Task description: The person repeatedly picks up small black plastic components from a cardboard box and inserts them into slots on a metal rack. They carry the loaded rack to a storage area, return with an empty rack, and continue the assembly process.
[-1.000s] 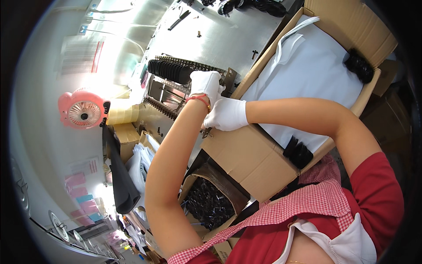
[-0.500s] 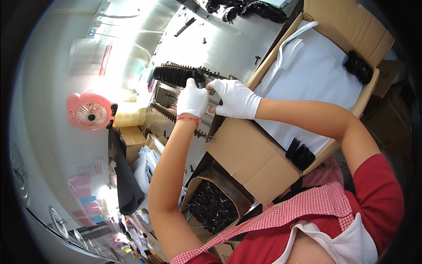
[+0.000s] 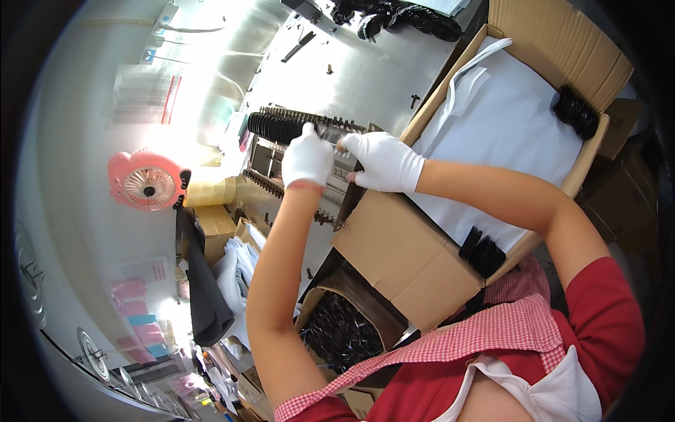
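Observation:
A row of thin black plate-like pieces (image 3: 275,128) stands packed along a metal rack (image 3: 268,184) with toothed edges. My left hand (image 3: 308,160), in a white glove, is at the row's near end. Its thumb points up against the last pieces, while its other fingers are hidden. Just right of it is my right hand (image 3: 388,162), gloved in white with bare fingertips showing. Its thumb and fingers are spread apart, and I make out nothing between them. A blurred greyish patch lies between the two hands, too unclear to name.
An open cardboard box (image 3: 401,260) lined with white sheets (image 3: 503,133) stands at the right, black bundles (image 3: 575,112) on the sheets. Below is a container of shiny black pieces (image 3: 337,334). A pink fan (image 3: 148,181) stands left; a black bundle (image 3: 397,17) lies at the back.
My right hand has moved slightly right, away from my left hand, widening the gap between them. The black part at the row's near end no longer shows there. The whole view has shifted slightly.

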Action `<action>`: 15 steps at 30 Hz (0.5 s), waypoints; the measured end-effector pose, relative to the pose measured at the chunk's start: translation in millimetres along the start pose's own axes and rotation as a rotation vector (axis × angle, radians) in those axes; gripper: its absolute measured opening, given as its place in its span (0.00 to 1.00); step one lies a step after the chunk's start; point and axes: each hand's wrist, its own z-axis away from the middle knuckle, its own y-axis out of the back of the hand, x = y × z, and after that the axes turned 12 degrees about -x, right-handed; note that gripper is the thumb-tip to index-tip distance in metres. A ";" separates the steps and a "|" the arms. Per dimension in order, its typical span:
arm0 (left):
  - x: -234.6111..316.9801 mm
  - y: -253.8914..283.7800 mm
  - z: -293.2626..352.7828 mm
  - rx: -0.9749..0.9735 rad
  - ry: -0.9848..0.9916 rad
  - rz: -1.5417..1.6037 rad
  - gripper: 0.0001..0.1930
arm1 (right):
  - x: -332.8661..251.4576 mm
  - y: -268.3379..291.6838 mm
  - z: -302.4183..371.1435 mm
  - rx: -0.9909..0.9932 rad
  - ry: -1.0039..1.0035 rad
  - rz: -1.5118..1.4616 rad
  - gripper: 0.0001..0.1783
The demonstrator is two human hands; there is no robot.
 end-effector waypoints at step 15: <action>-111.8 -3.0 -29.5 -0.015 -0.059 0.515 0.40 | -18.4 -8.1 -52.8 -0.307 -0.051 0.083 0.23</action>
